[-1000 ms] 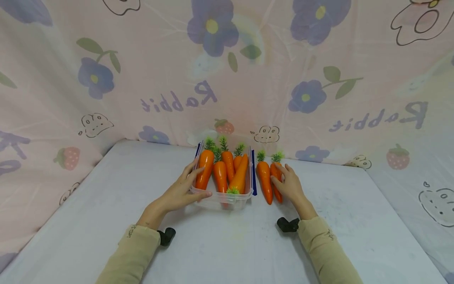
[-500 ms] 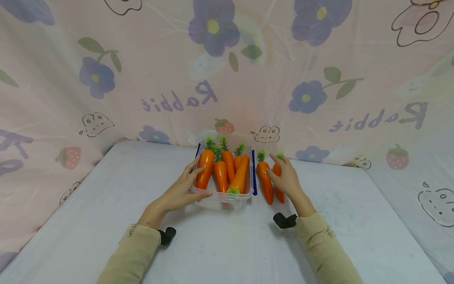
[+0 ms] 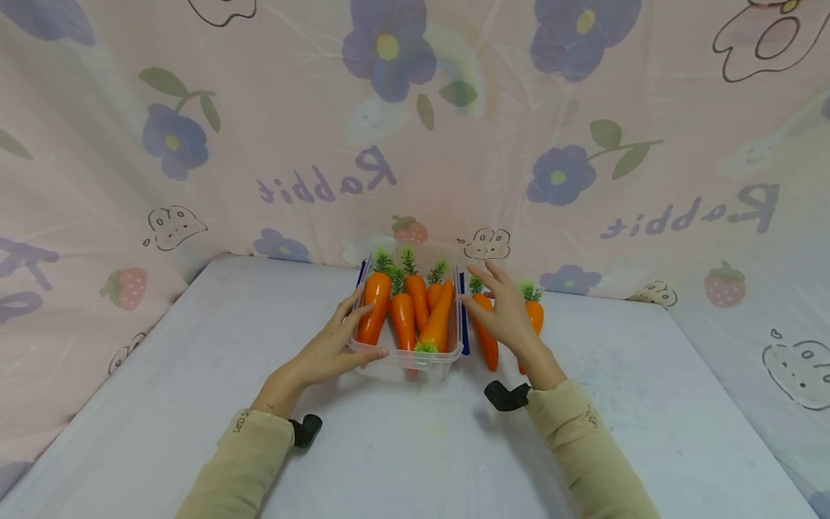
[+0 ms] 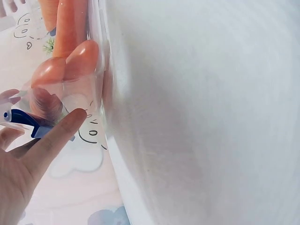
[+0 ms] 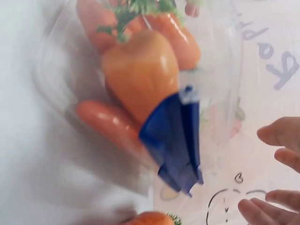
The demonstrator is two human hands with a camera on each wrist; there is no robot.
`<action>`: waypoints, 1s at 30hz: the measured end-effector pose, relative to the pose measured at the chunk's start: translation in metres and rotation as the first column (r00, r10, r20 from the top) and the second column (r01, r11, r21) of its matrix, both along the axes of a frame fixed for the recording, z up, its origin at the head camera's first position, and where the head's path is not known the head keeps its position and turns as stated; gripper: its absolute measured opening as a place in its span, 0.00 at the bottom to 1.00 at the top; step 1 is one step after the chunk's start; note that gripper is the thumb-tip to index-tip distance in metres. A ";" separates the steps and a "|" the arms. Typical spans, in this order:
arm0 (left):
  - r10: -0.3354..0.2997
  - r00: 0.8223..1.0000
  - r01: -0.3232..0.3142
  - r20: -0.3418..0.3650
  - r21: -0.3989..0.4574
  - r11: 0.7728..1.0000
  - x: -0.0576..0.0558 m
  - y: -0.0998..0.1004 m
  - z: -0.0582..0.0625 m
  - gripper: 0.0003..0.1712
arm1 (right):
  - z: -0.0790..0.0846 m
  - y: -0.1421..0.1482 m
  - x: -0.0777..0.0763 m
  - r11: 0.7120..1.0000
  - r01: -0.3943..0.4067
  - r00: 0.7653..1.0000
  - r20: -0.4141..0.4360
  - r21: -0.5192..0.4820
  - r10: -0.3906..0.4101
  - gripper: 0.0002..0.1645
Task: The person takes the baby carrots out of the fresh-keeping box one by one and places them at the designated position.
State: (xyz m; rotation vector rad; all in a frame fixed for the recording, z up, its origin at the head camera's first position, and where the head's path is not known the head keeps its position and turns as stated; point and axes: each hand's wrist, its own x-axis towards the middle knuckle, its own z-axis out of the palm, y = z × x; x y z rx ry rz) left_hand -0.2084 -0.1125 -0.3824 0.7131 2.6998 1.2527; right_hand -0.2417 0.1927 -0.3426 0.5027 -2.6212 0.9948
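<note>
Carrots fill much of a clear plastic box (image 3: 389, 369): four (image 3: 403, 317) lie with their green tops toward the back, and a paler one (image 3: 437, 321) lies the other way round, slanting along the right side with its leaves at the front rim. Blue clips hang at the box's left and right sides; the right one (image 5: 173, 140) shows large in the right wrist view. The left hand (image 3: 333, 347) rests at the near left corner, thumb at the front rim and fingers reaching over the left wall, its grip spread. Just beside the box on the right lies another carrot (image 3: 486, 339), the right hand (image 3: 506, 317) in front of its upper part. That grip is apart, fingers spread and holding nothing. Farther right, a last carrot (image 3: 534, 315) is partly hidden by the same hand and wrist. Everything sits on a white bench (image 3: 402, 454). Beige sleeves (image 3: 249, 461) cover both forearms, with a black device (image 3: 306, 432) at each wrist. Behind hangs pink cloth (image 3: 447, 194) printed with flowers, strawberries and "Rabbit" in mirrored letters.
</note>
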 end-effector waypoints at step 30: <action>0.004 1.000 -0.004 0.002 0.006 1.000 0.001 0.000 0.001 0.51 | 0.009 -0.042 0.007 0.939 -0.291 0.948 0.190 0.182 0.257 0.30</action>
